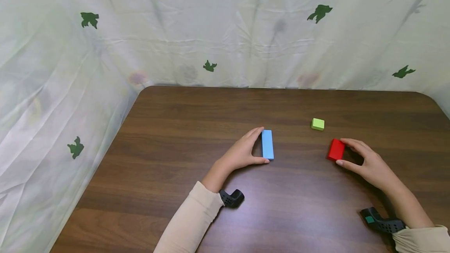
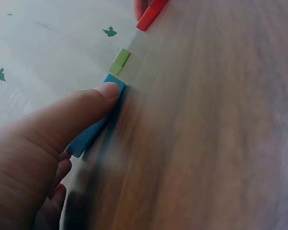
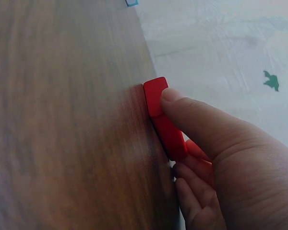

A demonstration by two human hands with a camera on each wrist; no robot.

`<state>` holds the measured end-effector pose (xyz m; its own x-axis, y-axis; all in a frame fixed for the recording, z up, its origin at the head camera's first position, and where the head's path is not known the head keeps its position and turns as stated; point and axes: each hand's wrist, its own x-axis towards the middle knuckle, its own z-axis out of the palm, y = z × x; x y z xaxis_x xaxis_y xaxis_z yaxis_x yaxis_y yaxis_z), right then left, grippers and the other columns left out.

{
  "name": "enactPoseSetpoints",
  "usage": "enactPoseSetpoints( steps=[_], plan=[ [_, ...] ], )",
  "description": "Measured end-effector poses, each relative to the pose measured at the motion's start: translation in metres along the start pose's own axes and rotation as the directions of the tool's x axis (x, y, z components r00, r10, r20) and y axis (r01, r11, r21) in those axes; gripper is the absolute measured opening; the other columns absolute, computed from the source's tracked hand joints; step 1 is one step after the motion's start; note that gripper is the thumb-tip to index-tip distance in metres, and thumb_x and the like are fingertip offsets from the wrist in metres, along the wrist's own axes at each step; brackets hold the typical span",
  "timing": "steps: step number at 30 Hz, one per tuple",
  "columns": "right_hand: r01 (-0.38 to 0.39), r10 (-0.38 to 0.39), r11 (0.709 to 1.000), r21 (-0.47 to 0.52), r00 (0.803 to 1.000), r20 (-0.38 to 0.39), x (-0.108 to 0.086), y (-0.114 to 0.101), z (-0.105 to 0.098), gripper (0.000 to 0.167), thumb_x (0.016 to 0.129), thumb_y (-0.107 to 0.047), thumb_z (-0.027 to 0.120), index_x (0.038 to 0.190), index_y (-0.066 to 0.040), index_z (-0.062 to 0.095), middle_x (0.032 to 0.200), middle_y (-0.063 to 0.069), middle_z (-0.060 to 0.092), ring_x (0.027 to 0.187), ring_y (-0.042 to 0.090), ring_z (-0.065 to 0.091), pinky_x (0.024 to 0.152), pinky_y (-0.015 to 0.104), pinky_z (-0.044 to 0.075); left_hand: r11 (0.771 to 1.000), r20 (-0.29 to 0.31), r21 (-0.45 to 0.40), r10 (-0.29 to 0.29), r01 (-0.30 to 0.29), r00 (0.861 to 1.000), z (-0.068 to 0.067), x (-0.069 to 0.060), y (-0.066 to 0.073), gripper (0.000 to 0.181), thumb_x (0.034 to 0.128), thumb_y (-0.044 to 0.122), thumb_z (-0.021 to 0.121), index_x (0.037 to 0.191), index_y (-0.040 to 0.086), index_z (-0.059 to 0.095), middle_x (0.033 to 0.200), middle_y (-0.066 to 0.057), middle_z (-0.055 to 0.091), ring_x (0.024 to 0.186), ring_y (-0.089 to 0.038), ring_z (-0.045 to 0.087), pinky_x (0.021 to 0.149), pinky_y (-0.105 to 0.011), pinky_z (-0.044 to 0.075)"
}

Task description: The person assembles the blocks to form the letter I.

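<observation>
Pinching the blue block (image 1: 268, 145) end to end, the left hand (image 1: 240, 153) has its thumb on the near end and its fingertips at the far one, fingers spread just wide enough to span it! Take the green block (image 1: 318, 124) as the marker, sitting on the wooden table (image 1: 140, 167): the blue block lies to its left and closer to the person. And look right: the right hand (image 1: 372, 167) holds the red block (image 1: 336, 149) between thumb and fingers, near the green block, slightly to its right and on the person's side. Nearer the person than the green block come black wrist devices (image 1: 233, 199), one on each arm, by beige sleeves (image 1: 191, 218). Beyond the green block hangs pale cloth (image 1: 228, 11) with dark green bird shapes (image 1: 320, 13)!
</observation>
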<state>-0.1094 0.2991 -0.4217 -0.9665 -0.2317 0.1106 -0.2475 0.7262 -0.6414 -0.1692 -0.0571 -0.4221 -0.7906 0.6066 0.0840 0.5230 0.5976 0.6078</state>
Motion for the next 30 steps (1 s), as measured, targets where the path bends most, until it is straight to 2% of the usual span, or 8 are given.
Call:
enactPoseSetpoints(
  steps=[2,8,11,14,16,22,30],
  plan=[
    [0.004,-0.004,1.0,-0.001,1.0,-0.003,0.0,0.0,0.0,0.067,0.078,-0.022,0.072,0.133,-0.002,0.039,0.126,0.02,0.04,0.108,0.04,0.039,0.081,0.057,0.033,1.0,0.002,0.0,0.005,-0.005,1.0,0.0,0.0,-0.001,0.094,0.0725,0.04,0.073,0.142,0.003,0.021,0.142,-0.009,0.028,0.13,-0.017,0.024,0.104,-0.029,0.022],
    [-0.003,0.003,1.0,0.007,1.0,-0.002,-0.001,-0.001,0.0,0.068,0.078,-0.022,0.072,0.133,-0.002,0.038,0.125,0.02,0.039,0.109,0.04,0.039,0.09,0.041,0.034,1.0,0.008,-0.001,0.003,-0.003,1.0,0.0,0.001,-0.001,0.095,0.0722,0.041,0.073,0.142,0.003,0.02,0.143,-0.009,0.026,0.13,-0.017,0.023,0.104,-0.03,0.021],
    [-0.01,0.01,1.0,0.016,1.0,0.001,-0.001,0.0,0.0,0.071,0.077,-0.023,0.072,0.134,-0.001,0.035,0.127,0.022,0.037,0.11,0.042,0.039,0.092,0.027,0.032,1.0,0.019,-0.022,-0.01,0.011,1.0,0.0,0.0,-0.002,0.098,0.0711,0.043,0.073,0.143,0.004,0.018,0.144,-0.007,0.024,0.131,-0.017,0.022,0.104,-0.03,0.022],
    [-0.005,0.005,1.0,0.025,1.0,-0.002,-0.001,0.001,0.001,0.073,0.076,-0.023,0.073,0.134,0.0,0.035,0.129,0.023,0.033,0.109,0.042,0.039,0.086,0.007,0.025,0.998,0.036,-0.054,-0.024,0.026,0.999,-0.001,0.0,-0.004,0.1,0.07,0.047,0.072,0.143,0.007,0.017,0.145,-0.005,0.022,0.131,-0.015,0.02,0.104,-0.031,0.022],
    [0.005,-0.005,1.0,0.025,1.0,-0.007,-0.001,0.002,0.001,0.073,0.076,-0.022,0.073,0.133,0.001,0.035,0.13,0.023,0.032,0.108,0.042,0.039,0.081,0.001,0.02,0.996,0.039,-0.077,-0.029,0.032,0.999,-0.002,-0.001,-0.006,0.1,0.0692,0.048,0.072,0.143,0.008,0.018,0.145,-0.004,0.023,0.131,-0.015,0.02,0.104,-0.032,0.022],
    [0.017,-0.017,1.0,0.024,1.0,-0.02,-0.001,0.001,0.001,0.07,0.074,-0.019,0.075,0.13,0.003,0.038,0.13,0.023,0.031,0.11,0.04,0.037,0.081,-0.001,0.017,0.996,0.027,-0.082,-0.04,0.042,0.999,-0.007,-0.002,-0.013,0.093,0.0689,0.044,0.074,0.141,0.01,0.026,0.142,-0.005,0.029,0.13,-0.018,0.022,0.104,-0.035,0.022],
    [0.032,-0.031,0.999,0.018,0.999,-0.027,-0.001,0.002,0.001,0.067,0.074,-0.018,0.075,0.127,0.005,0.04,0.128,0.022,0.034,0.11,0.04,0.037,0.081,-0.001,0.017,0.999,0.035,-0.04,-0.008,0.009,0.999,-0.009,-0.001,-0.015,0.088,0.0712,0.041,0.073,0.141,0.009,0.03,0.141,-0.006,0.032,0.13,-0.018,0.024,0.104,-0.031,0.021]
  ],
)
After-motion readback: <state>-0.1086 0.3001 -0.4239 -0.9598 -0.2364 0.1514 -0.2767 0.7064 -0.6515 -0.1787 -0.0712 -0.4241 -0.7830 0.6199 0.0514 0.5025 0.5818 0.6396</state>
